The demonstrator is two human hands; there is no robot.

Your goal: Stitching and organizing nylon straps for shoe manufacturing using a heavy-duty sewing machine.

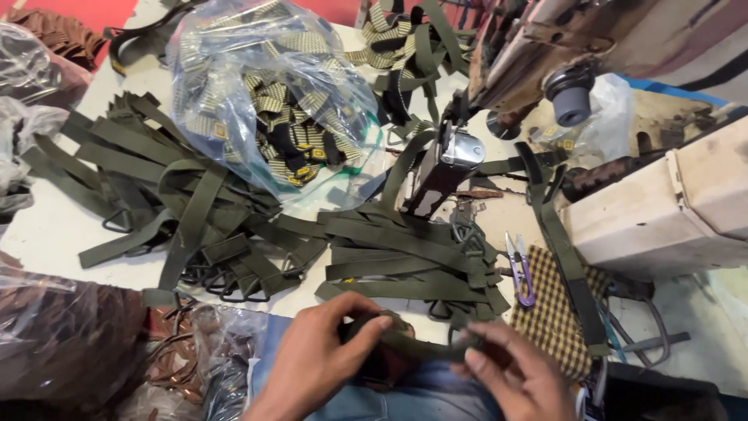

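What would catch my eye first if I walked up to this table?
Heaps of olive green straps cover the white table. At the bottom edge, the left hand and right hand hold one strap between them. Behind the heaps lies a clear bag of striped webbing.

Both hands low at the near table edge, close together, palms turned partly inward. Left hand (315, 362) comes in from bottom left, wrist bent, fingers curled, thumb stretched right and pinching down. Right hand (510, 374) enters from bottom right, fingers (487, 335) curled toward the left hand, thumb tucked below. Both closed in a pinch grip, fingertips almost meeting, forearms mostly cut off by the frame
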